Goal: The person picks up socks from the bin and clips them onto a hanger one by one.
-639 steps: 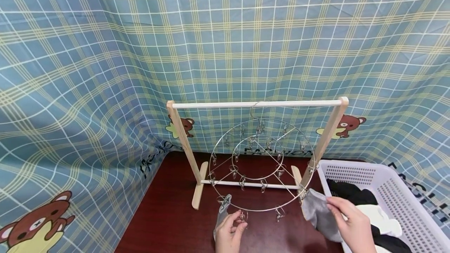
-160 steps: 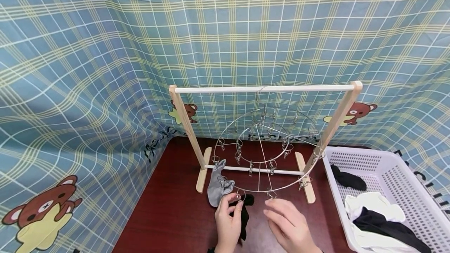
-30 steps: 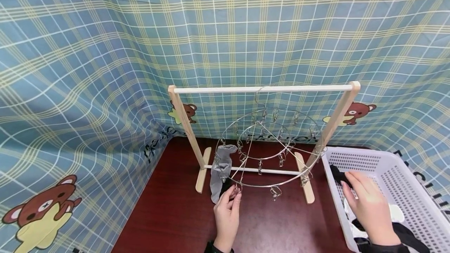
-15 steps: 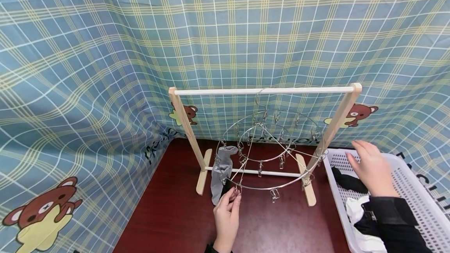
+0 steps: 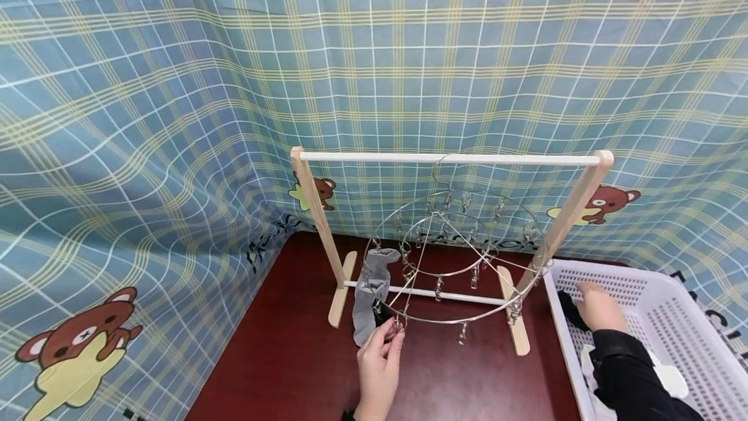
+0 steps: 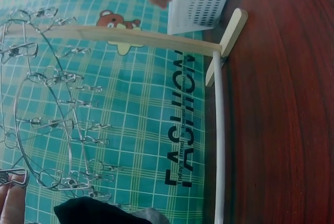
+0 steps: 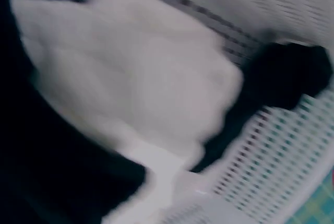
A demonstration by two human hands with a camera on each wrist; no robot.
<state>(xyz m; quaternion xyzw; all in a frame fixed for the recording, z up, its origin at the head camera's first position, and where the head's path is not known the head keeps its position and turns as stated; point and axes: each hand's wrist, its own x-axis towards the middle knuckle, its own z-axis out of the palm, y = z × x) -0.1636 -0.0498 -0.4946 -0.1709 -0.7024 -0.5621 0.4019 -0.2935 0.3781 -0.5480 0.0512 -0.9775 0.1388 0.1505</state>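
My left hand (image 5: 378, 369) pinches a metal clip (image 5: 398, 326) at the near rim of the round wire hanger (image 5: 450, 321). Left of it, grey socks (image 5: 365, 314) hang from clips, with part of a black sock (image 5: 382, 309) behind my fingertips. My right hand (image 5: 602, 309) reaches down into the white basket (image 5: 569, 369), beside a black sock (image 5: 569, 310); its fingertips are hidden, so I cannot tell whether it grips the sock. The blurred right wrist view shows a white sock (image 7: 141, 67) and the black sock (image 7: 287, 75) in the basket.
A wooden stand (image 5: 318, 213) with a white top bar (image 5: 526, 160) carries the hanger over the dark red table (image 5: 263, 349). Several clips dangle around both rings. Checked cloth (image 5: 374, 51) with bear prints surrounds the table.
Over the last second my right hand lifted above the basket, then lowered toward the black sock. My left hand keeps its pinch on the clip. Earlier, grey and black socks joined the hanger.
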